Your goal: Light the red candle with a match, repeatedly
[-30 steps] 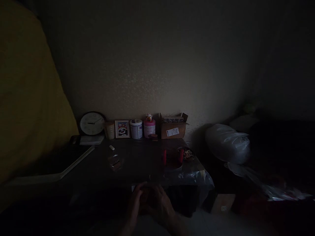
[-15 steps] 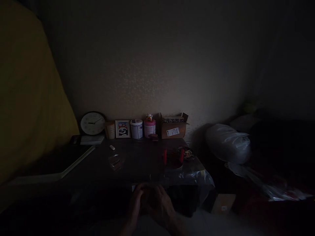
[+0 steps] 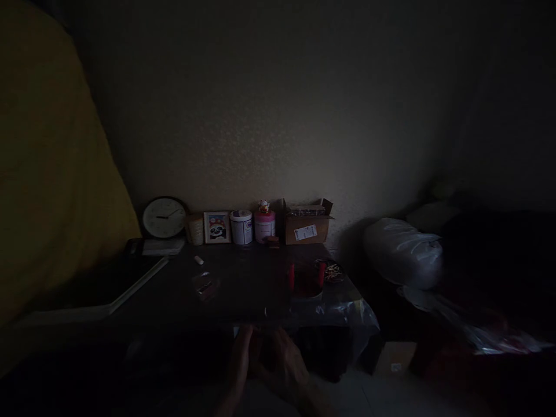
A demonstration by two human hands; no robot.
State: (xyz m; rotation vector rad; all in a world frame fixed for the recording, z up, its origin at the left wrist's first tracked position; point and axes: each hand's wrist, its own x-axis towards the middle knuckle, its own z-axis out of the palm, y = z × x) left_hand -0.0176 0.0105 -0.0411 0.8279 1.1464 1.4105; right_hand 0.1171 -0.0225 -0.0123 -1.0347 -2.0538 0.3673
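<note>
Two hands [image 3: 286, 364], dim object [image 3: 258, 348] between them

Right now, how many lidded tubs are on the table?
2: the white tub, right of the panda picture, and the pink-lidded tub, left of the open cardboard box. More may hide in shadow.

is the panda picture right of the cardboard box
No, the panda picture stands left of the cardboard box, with two tins between them.

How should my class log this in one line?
left hand: near table | right hand: alongside | grip: too dark to tell
</note>
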